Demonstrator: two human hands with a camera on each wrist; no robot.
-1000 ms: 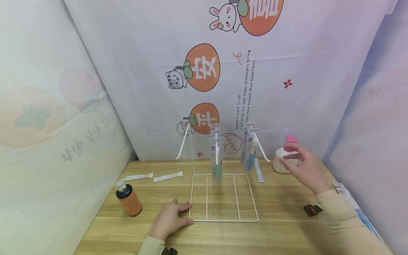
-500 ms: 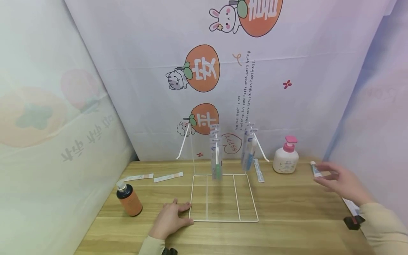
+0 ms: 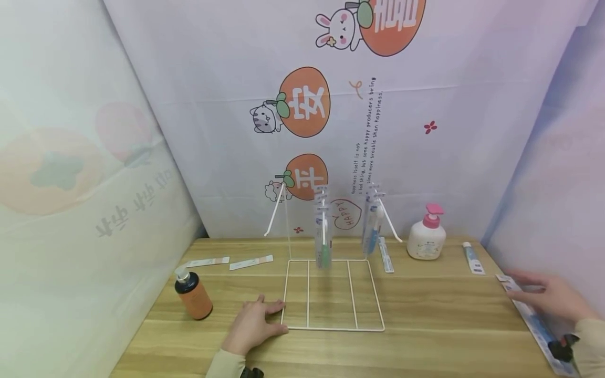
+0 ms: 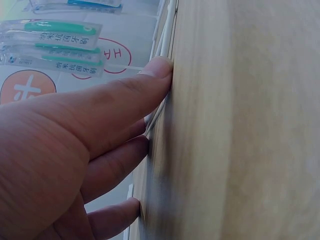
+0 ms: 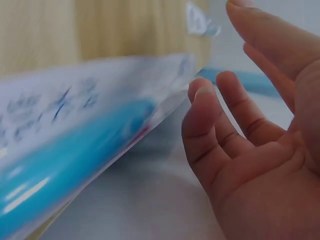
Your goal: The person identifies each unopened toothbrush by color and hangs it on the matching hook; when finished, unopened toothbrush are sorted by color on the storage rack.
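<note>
Two hands are working: the left hand (image 3: pixel 252 328) is lying flat beside the wire rack (image 3: pixel 333 294), while the right hand (image 3: pixel 555 300), fingers loosely spread, is hovering over the packaged toothbrush (image 3: pixel 534 320), lying at the bench's (image 3: pixel 425 315) 4 o'clock edge, long axis running 11-to-5.

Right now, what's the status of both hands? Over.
Left hand flat on table, fingertips at wire rack base. Right hand open, reaching at packaged toothbrush on table's right edge, no grip yet. Nothing in between.
</note>
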